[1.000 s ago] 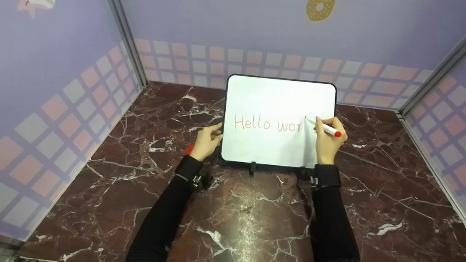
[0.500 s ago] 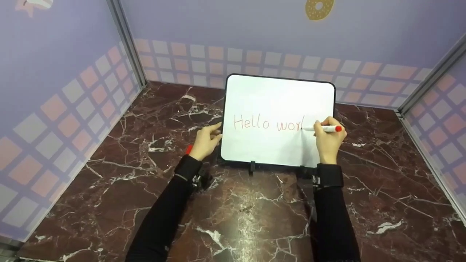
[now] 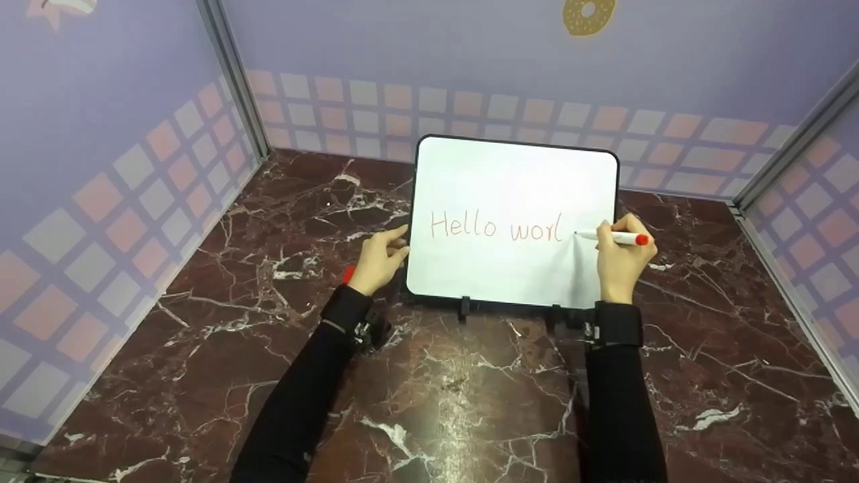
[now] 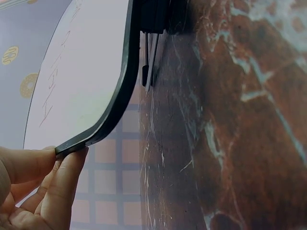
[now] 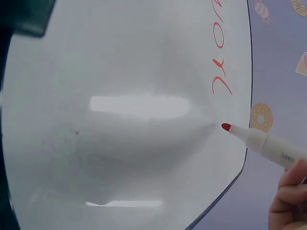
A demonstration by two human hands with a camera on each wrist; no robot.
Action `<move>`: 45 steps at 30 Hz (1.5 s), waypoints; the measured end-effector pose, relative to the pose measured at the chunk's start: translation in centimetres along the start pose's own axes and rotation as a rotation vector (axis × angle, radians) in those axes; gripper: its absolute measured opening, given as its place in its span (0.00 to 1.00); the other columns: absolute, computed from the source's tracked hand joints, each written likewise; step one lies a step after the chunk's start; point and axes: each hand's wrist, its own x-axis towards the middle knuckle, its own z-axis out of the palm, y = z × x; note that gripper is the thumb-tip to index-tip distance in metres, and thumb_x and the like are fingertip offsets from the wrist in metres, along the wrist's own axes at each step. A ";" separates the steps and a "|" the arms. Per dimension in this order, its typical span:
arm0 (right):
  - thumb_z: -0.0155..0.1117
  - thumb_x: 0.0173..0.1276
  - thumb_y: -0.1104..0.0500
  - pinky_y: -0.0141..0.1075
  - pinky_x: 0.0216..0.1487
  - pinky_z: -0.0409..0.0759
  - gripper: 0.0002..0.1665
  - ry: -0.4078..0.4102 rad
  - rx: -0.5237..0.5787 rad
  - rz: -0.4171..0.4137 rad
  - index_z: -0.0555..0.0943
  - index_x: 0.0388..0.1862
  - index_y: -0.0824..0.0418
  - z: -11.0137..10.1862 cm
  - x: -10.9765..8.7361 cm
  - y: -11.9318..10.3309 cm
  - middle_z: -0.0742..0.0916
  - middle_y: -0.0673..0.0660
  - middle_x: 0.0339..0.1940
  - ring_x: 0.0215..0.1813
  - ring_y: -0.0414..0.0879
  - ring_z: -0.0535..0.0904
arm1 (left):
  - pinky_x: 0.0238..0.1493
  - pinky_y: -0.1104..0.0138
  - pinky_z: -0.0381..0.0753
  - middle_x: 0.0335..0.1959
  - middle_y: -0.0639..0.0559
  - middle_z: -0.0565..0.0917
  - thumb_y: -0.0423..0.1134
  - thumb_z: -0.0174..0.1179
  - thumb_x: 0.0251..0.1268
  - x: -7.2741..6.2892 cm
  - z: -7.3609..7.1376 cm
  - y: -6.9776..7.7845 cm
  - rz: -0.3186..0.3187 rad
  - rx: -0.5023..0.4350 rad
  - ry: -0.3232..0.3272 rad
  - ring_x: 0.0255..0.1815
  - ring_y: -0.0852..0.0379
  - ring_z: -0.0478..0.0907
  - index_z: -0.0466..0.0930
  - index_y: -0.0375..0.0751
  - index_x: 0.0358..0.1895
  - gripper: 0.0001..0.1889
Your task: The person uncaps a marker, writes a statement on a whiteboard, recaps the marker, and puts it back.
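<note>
A white dry-erase board (image 3: 496, 181) with a black rim leans upright, bearing "Hello worl" in red handwriting (image 3: 463, 225). At its left edge my left hand (image 3: 380, 261) pinches the rim between thumb and fingers; the left wrist view shows the fingertips (image 4: 48, 155) on both faces of the lower corner. My right hand (image 3: 621, 258) grips a white marker (image 3: 621, 237) with a red end. In the right wrist view, the marker's red tip (image 5: 226, 127) points at the board just beyond the last letter, close over the white surface.
Black stand hooks (image 3: 464, 308) hold the board's lower edge. A small red object (image 3: 349, 275) shows partly behind the left wrist. Dark red marbled table (image 3: 221, 376) lies all round, bounded by lilac walls (image 3: 402, 47) with checkered prints.
The right hand draws the marker down to form an "l" after "wor", then shifts right, with the tip past that letter. The left hand stays at the board's left edge.
</note>
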 end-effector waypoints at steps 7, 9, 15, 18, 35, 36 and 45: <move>0.63 0.59 0.76 0.22 0.20 0.70 0.14 -0.028 0.008 0.020 0.70 0.18 0.81 -0.1 0.0 0.3 0.78 0.41 0.12 0.14 0.32 0.75 | 0.39 0.63 0.88 0.53 0.29 0.82 0.26 0.56 0.70 -0.1 0.0 0.1 0.005 -0.005 0.005 0.45 0.35 0.85 0.70 0.31 0.69 0.24; 0.64 0.58 0.75 0.23 0.20 0.70 0.14 -0.049 0.000 0.033 0.71 0.18 0.81 -0.2 0.1 0.2 0.79 0.40 0.11 0.14 0.34 0.76 | 0.38 0.63 0.88 0.52 0.29 0.82 0.26 0.56 0.70 -0.1 0.0 0.1 0.008 0.000 0.006 0.44 0.36 0.85 0.70 0.31 0.69 0.24; 0.63 0.57 0.75 0.23 0.18 0.67 0.14 -0.071 -0.076 0.059 0.70 0.16 0.79 -0.6 0.2 0.0 0.76 0.35 0.08 0.13 0.31 0.74 | 0.39 0.64 0.88 0.53 0.29 0.82 0.26 0.57 0.70 -0.1 0.0 0.1 0.001 0.004 0.002 0.45 0.36 0.85 0.69 0.32 0.69 0.25; 0.64 0.58 0.74 0.23 0.20 0.69 0.15 -0.047 -0.071 0.046 0.70 0.18 0.79 -0.4 0.3 0.2 0.76 0.36 0.11 0.14 0.29 0.74 | 0.40 0.62 0.88 0.53 0.29 0.82 0.26 0.56 0.70 -0.1 0.0 0.1 -0.005 0.003 0.000 0.47 0.36 0.85 0.69 0.32 0.69 0.25; 0.68 0.59 0.71 0.24 0.21 0.72 0.16 -0.065 -0.072 0.024 0.73 0.18 0.75 -0.3 1.2 3.6 0.79 0.36 0.15 0.16 0.30 0.76 | 0.40 0.62 0.87 0.52 0.30 0.83 0.26 0.56 0.70 0.0 0.0 0.0 -0.003 0.001 0.007 0.43 0.37 0.86 0.69 0.33 0.69 0.25; 0.68 0.59 0.71 0.25 0.20 0.71 0.16 -0.075 -0.091 0.030 0.72 0.17 0.75 -0.4 1.3 3.4 0.78 0.36 0.14 0.15 0.30 0.75 | 0.40 0.62 0.87 0.52 0.30 0.83 0.26 0.56 0.70 0.0 0.0 -0.1 0.000 0.002 0.009 0.43 0.37 0.86 0.69 0.33 0.69 0.25; 0.63 0.58 0.75 0.23 0.23 0.69 0.13 -0.012 -0.073 -0.005 0.70 0.19 0.80 -0.8 0.6 -0.2 0.77 0.39 0.15 0.16 0.28 0.72 | 0.37 0.65 0.87 0.50 0.30 0.84 0.26 0.57 0.69 0.1 0.1 -0.1 0.003 0.008 0.018 0.41 0.38 0.86 0.70 0.33 0.69 0.24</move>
